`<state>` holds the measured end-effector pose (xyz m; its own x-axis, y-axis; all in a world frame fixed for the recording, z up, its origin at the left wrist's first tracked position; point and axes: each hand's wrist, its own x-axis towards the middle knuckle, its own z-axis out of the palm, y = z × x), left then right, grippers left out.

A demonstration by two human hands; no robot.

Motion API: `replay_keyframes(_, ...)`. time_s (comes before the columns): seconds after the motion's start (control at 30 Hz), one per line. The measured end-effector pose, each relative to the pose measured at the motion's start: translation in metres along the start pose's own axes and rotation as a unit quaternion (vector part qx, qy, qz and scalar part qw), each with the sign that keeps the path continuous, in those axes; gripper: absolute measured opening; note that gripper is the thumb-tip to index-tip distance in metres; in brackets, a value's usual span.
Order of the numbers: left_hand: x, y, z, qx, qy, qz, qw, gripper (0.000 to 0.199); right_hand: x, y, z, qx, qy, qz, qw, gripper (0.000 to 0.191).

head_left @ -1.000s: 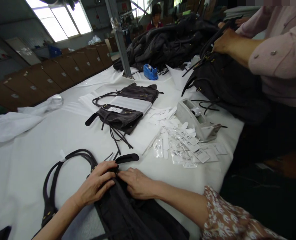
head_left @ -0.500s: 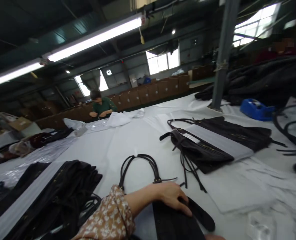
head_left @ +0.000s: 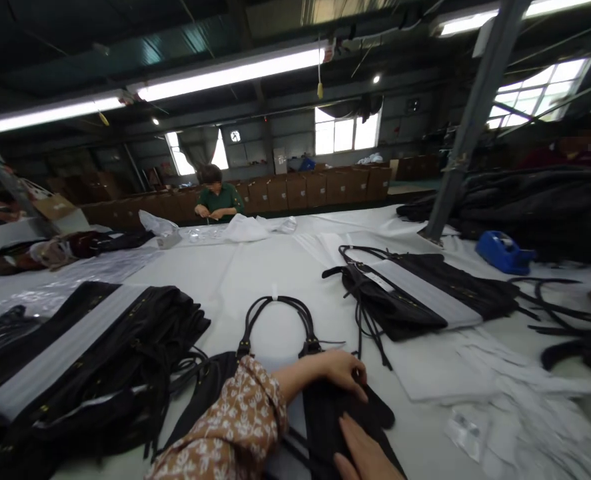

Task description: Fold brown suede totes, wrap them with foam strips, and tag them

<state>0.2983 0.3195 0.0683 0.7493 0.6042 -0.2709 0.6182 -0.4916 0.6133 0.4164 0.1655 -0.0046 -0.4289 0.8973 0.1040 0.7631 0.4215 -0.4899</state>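
A black bag (head_left: 328, 420) with looped handles (head_left: 276, 300) lies at the bottom centre, a pale strip across its middle. My left hand (head_left: 342, 372) reaches over it and rests on its upper right part, fingers curled; whether they pinch any of the black material is hidden. Just below, my right hand (head_left: 365, 450) lies on the bag with its fingers stretched out flat. A rounded black flap (head_left: 382, 408) sticks out to the right of my hands.
Stacked black bags (head_left: 120, 360) lie at left, another banded bag (head_left: 405, 300) at right. Beyond stand a blue tape dispenser (head_left: 505, 252) and a metal post (head_left: 470, 133). White sheets (head_left: 515, 393) spread at right. A person in green (head_left: 220, 200) works across the white table.
The view has turned and levelled. My right hand, barely visible at the bottom edge before, now lies on the bag. My left hand's fingers are more curled.
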Motion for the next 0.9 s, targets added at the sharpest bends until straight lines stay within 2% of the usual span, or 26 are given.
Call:
replay_keyframes(0.07,-0.023,-0.003,-0.011,-0.070,0.048,0.031,0.996,0.042,-0.006,-0.024,0.005,-0.031,-0.055,0.009,0.998,0.060)
replay_keyframes(0.17,-0.074,-0.013,-0.039,-0.148,0.167,0.043,0.974,0.038,-0.017,-0.039,0.004,-0.056,-0.069,0.005,0.996,0.064)
replay_keyframes(0.27,-0.156,-0.031,-0.069,-0.188,0.295,0.020,0.937,0.039,-0.020,-0.037,0.004,-0.097,-0.060,-0.007,0.993,0.066)
replay_keyframes(0.33,-0.225,-0.044,-0.077,-0.196,0.379,-0.016,0.904,0.042,-0.018,-0.029,0.011,-0.122,-0.026,-0.034,0.992,0.066)
replay_keyframes(0.37,-0.260,-0.050,-0.073,-0.202,0.418,-0.044,0.884,0.045,-0.016,-0.024,0.015,-0.131,-0.002,-0.054,0.990,0.065)
replay_keyframes(0.43,-0.327,-0.062,-0.051,-0.225,0.493,-0.122,0.832,0.051,-0.012,-0.013,0.026,-0.146,0.042,-0.097,0.984,0.063)
replay_keyframes(0.47,-0.355,-0.068,-0.034,-0.260,0.529,-0.185,0.786,0.054,-0.009,-0.008,0.030,-0.153,0.058,-0.116,0.980,0.062)
replay_keyframes(0.53,-0.397,-0.077,0.006,-0.295,0.558,-0.264,0.730,0.059,-0.006,0.000,0.036,-0.170,0.081,-0.142,0.972,0.062)
replay_keyframes(0.6,-0.417,-0.084,0.043,-0.326,0.556,-0.303,0.702,0.060,-0.003,0.005,0.039,-0.190,0.089,-0.157,0.965,0.063)
replay_keyframes(0.7,-0.412,-0.093,0.078,-0.371,0.534,-0.308,0.695,0.060,-0.001,0.006,0.038,-0.216,0.085,-0.165,0.959,0.066)
replay_keyframes(0.8,-0.387,-0.100,0.087,-0.412,0.502,-0.273,0.710,0.060,-0.002,0.012,0.039,-0.220,0.081,-0.168,0.957,0.064)
replay_keyframes(0.9,-0.365,-0.101,0.089,-0.466,0.446,-0.223,0.730,0.055,-0.008,0.024,0.041,-0.207,0.077,-0.161,0.962,0.058)
